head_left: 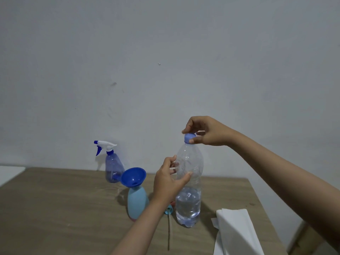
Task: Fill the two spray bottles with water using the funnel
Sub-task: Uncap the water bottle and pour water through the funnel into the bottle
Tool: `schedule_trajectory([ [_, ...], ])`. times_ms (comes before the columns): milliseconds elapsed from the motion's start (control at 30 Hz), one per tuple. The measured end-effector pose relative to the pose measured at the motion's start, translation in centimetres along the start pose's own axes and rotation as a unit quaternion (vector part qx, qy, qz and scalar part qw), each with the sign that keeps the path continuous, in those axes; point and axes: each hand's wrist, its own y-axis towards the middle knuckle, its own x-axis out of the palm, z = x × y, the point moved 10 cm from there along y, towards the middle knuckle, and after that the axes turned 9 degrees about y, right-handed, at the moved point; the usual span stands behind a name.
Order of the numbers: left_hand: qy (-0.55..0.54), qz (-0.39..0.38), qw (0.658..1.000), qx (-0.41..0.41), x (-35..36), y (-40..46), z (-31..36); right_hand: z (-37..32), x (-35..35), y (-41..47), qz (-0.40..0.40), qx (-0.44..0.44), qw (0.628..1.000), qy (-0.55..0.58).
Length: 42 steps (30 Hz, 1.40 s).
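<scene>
A clear plastic water bottle (188, 203) stands on the wooden table (55, 208), about a third full of water. My left hand (168, 181) grips its body from the left. My right hand (204, 131) pinches its blue cap (189, 138) at the top. Left of it stands a light blue spray bottle (137, 203) with no spray head and a blue funnel (133, 176) sitting tilted in its neck. Further back, near the wall, a translucent blue spray bottle (113, 168) stands with its white and blue trigger head (104, 145) on.
A detached spray head with its long tube (168, 227) lies on the table behind my left forearm. Folded white paper towels (237, 234) lie at the front right. The table's right edge runs close to the towels. A white surface (9, 173) adjoins the table's far left.
</scene>
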Motion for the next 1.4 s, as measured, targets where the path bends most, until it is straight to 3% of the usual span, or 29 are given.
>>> schedule_trajectory([
  [100, 0.004, 0.002, 1.000, 0.001, 0.1, -0.1, 0.0, -0.6, -0.6, 0.1, 0.033, 0.038, 0.983, -0.178],
  [200, 0.003, 0.002, 1.000, -0.001, 0.2, -0.1, -0.3, -1.2, -0.2, 0.5, 0.031, 0.026, 0.972, -0.233],
  [767, -0.009, -0.011, 1.000, 0.008, 0.2, 0.0, -0.2, -1.5, 0.8, 1.1, -0.115, 0.033, 0.984, -0.130],
  [833, -0.008, -0.012, 1.000, 0.009, 0.2, 0.0, -0.3, -1.9, 0.2, 0.7, -0.078, 0.024, 0.994, -0.079],
  [967, -0.010, -0.010, 1.000, 0.005, 0.3, 0.1, -0.6, -2.8, -2.4, -2.9, 0.077, -0.026, 0.993, 0.091],
  [1100, -0.020, -0.001, 1.000, 0.000, 0.3, 0.1, -0.6, 0.7, 0.3, -10.9, 0.260, -0.056, 0.924, 0.274],
  [1200, -0.029, 0.003, 1.000, -0.001, 0.3, 0.0, -0.5, 7.7, 7.6, -17.2, 0.351, 0.035, 0.894, 0.276],
  [1300, -0.027, 0.009, 1.000, -0.003, 0.3, -0.1, -0.5, 13.7, 15.9, -21.6, 0.350, 0.152, 0.898, 0.220],
  [1400, -0.026, 0.014, 1.000, -0.005, 0.3, -0.2, -0.6, 16.8, 20.4, -23.3, 0.328, 0.216, 0.907, 0.152],
])
